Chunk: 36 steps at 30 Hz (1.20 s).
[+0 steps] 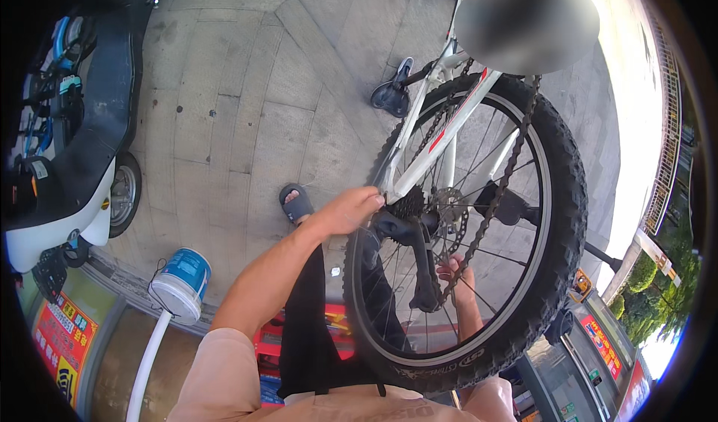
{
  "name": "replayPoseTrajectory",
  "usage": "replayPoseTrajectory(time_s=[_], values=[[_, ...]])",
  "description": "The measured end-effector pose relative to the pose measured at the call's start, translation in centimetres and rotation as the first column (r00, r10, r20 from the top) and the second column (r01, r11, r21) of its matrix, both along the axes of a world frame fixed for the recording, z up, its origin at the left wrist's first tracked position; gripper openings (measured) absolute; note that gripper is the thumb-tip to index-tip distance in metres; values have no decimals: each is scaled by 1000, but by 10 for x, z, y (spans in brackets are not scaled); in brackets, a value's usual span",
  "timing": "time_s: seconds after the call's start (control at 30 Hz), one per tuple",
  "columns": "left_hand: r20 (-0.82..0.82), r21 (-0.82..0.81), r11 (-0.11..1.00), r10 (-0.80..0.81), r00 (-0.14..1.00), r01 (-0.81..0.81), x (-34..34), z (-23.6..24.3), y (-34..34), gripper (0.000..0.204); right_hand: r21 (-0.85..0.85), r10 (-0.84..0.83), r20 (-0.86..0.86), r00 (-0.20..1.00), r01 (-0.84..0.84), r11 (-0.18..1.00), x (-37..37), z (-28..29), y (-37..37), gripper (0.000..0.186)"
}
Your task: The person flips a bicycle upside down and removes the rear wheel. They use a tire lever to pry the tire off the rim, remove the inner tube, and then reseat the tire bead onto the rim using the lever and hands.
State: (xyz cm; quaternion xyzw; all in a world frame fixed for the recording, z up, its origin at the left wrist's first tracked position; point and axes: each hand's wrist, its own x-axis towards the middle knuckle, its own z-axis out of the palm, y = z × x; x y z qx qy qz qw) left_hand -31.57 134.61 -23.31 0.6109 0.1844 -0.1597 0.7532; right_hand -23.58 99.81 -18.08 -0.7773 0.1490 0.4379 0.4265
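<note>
Head view: a white bicycle frame [449, 128] with red marks, its rear wheel [562, 276] close before the seated person.
Left hand [351, 209]: at the frame's rear end, beside the sprockets [406, 204]; thumb and fingers curl close together, but whether they clamp anything cannot be told.
Right hand [456, 269]: seen between spokes, below the brake disc [452, 207], with the forearm behind the tyre; fingers bent and slightly apart, their contact unclear.
Chain [496, 196]: crosses in front of the spokes from the derailleur [426, 291] up over the rim, passing in front of the right hand.
Spoke gaps: narrow openings around the right hand, bounded by the rim and, above, the disc.
Tyre edge: the knobby outer curve comes near the person's lap, leaving little room there.
Left side: open paving [224, 123] stretches from the wheel to a black-and-white scooter [112, 115], well apart from the left hand.
Near left: a blue-and-white bucket [182, 281] stands beyond the left elbow, next to a white pole [148, 370].
Foot: a dark sandal [297, 204] rests on the paving just left of the left hand.
Upper end: a blurred patch hides part of the bicycle.
</note>
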Motion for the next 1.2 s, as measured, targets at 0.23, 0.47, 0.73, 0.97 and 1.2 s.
replayPoseTrajectory(time_s=[0.23, 0.47, 0.73, 0.97, 1.2], values=[[-178, -141, 978, 129, 976, -155, -10, -5, -13, 33, 214, -155, -42, 987, 160, 964, 41, -28, 21, 31], [-429, -295, 894, 191, 883, -337, -4, 5, -10, 22, 327, -107, -55, 993, 119, 938, 44, -36, 34, 36], [-549, -198, 842, 328, 768, -501, 13, 37, -19, 23, 325, -97, -103, 990, 125, 937, 66, -72, 69, 42], [-649, -169, 809, 338, 681, -563, -5, 23, -11, 23, 315, 2, -134, 991, 41, 948, 80, -61, 84, 42], [-704, -134, 817, 320, 634, -561, -15, 12, -5, 24, 289, -79, -145, 986, 119, 950, 76, -57, 90, 41]])
